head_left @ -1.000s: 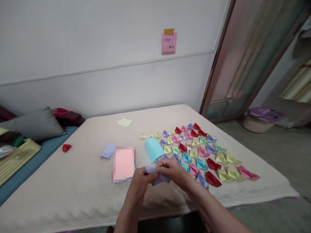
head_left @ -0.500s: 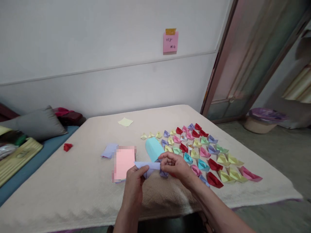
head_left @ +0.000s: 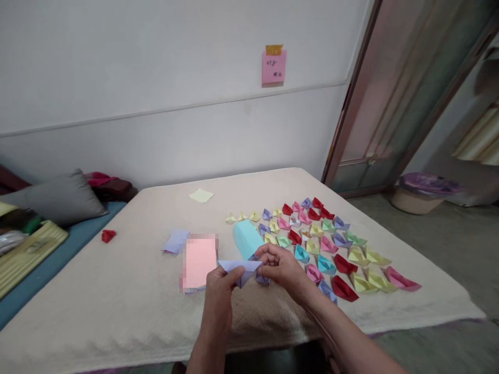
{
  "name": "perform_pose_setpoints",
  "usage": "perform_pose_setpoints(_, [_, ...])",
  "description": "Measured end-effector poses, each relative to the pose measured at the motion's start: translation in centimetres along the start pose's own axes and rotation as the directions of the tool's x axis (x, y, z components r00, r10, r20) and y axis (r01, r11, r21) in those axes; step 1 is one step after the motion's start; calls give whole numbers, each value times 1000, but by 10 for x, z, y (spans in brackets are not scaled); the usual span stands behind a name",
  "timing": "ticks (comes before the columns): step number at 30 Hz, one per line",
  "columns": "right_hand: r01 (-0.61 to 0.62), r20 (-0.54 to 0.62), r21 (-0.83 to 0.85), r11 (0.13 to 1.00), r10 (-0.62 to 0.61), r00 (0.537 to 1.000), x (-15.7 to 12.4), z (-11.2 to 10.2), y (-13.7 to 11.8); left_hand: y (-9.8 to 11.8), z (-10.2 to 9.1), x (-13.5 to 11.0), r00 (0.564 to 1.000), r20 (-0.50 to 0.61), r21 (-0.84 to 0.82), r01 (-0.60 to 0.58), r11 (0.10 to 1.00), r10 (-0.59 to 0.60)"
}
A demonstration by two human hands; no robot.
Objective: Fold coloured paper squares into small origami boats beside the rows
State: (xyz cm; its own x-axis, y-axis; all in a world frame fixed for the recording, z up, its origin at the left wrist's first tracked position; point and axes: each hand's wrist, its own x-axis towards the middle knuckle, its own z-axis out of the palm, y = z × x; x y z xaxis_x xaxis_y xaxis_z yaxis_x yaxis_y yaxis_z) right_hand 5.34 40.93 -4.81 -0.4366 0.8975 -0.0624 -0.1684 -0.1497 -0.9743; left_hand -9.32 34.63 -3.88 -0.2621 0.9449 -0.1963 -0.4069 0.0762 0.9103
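A folded lilac sheet of paper (head_left: 240, 266) is pinched between my two hands, just above the covered surface. My left hand (head_left: 221, 293) grips its left part, thumb pressed across the front. The fingertips of my right hand (head_left: 281, 267) are closed on its right end. Behind the right fingers lies a light blue paper piece (head_left: 247, 238). A small lilac folded paper (head_left: 263, 279) sits just under that hand, partly covered. To the left is a stack of paper with a pink top sheet (head_left: 200, 262), its edges blurred by pixels.
Rows of coloured paper boats (head_left: 327, 241) spread over the right side. A lilac sheet (head_left: 176, 241), a pale yellow sheet (head_left: 201, 195) and a red folded paper (head_left: 108, 236) lie farther left. A grey pillow (head_left: 58, 197) rests at far left; a lined bin (head_left: 421, 192) stands right.
The lilac paper has shifted slightly right and turned a little, with a pointed lower part now showing. My left hand moved right with it; my right hand is nearly still.
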Motion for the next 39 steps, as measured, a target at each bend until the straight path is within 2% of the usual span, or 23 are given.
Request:
perform_pose_setpoints(7, [55, -9, -54, 997, -56, 998, -6, 10, -4, 1, -1, -1, 996, -19, 147, -83, 986, 86])
perform_pose_setpoints(12, [50, -45, -119, 992, -56, 997, -11, 19, -7, -2, 1, -1, 995, -41, 197, -82, 977, 92])
perform_pose_setpoints(14, [38, -60, -86, 996, -43, 997, -11, 19, -7, -4, 1, 0, 996, -30, 162, -80, 983, 86])
perform_pose_setpoints(19, [-2, -72, 147, 989, 13, 997, -9, 16, -6, -4, 0, 1, 995, -23, 42, -97, 994, 98])
perform_pose_setpoints(21, [-1, -92, 187, 982, 19, 996, -8, 16, -7, -4, -1, 1, 995, -17, 15, -94, 995, 95])
perform_pose_setpoints(24, [37, -157, 108, 993, -20, 987, -8, 18, -7, -4, -1, 0, 995, -17, 48, -99, 994, 100])
perform_pose_setpoints(28, [94, -193, -54, 994, -103, 976, -9, 21, -3, -6, -1, 0, 988, -40, 236, -137, 962, 151])
perform_pose_setpoints(31, [126, -165, -81, 989, -138, 976, -9, 20, -1, -5, -2, 0, 983, -41, 305, -160, 939, 181])
perform_pose_setpoints(39, [203, -58, -231, 952, -222, 973, -14, 7, -16, 10, -9, 2, 982, 34, 276, -190, 942, 188])
